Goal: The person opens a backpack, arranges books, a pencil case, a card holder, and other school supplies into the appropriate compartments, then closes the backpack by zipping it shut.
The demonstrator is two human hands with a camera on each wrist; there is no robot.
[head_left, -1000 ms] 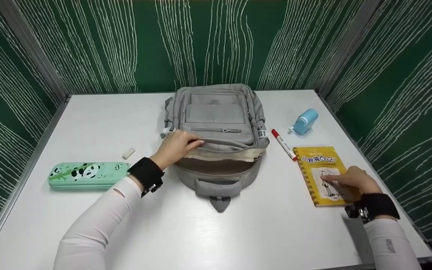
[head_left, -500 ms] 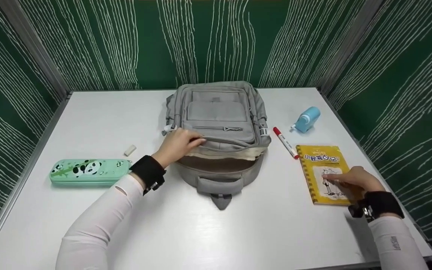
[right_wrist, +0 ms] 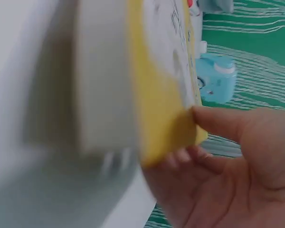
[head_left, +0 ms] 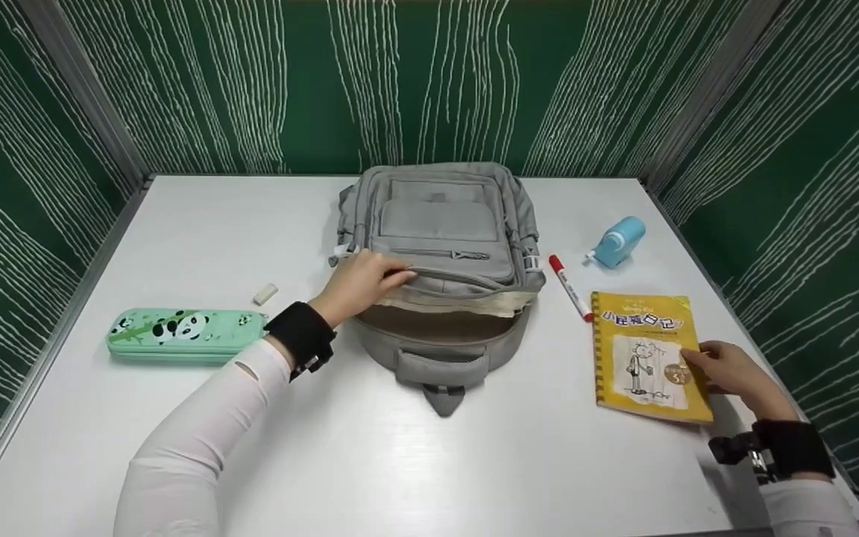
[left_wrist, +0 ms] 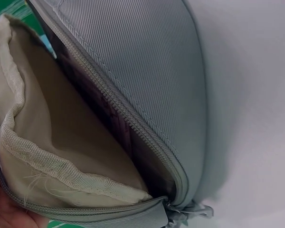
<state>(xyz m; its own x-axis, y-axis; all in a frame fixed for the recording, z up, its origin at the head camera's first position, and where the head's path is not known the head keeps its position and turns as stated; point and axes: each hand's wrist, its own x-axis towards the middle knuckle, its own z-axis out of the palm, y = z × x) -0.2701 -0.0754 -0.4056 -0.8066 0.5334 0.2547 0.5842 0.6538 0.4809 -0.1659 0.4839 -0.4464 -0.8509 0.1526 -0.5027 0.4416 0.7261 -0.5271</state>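
Observation:
A grey backpack (head_left: 441,220) lies on the table with its main compartment unzipped, the opening facing the person. My left hand (head_left: 361,287) pinches the upper edge of that opening and holds it up. In the left wrist view the beige lining (left_wrist: 71,123) and the zipper (left_wrist: 116,107) show, with a dark interior between. On the right, my right hand (head_left: 731,373) grips a yellow book (head_left: 646,358) by its right edge, thumb on the cover and fingers beneath. The right wrist view shows the book (right_wrist: 164,114) tilted, its near edge raised over the table.
A red-capped marker (head_left: 570,287) lies between backpack and book, with a light-blue bottle (head_left: 618,242) behind. On the left are a mint panda pencil case (head_left: 187,334), partly behind the left wrist, and a small white eraser (head_left: 265,294). Green walls surround the white table (head_left: 429,462).
My right hand has slid from the book's cover to its right edge and taken hold, lifting that side. My left hand keeps holding the backpack opening. The head view has shifted slightly.

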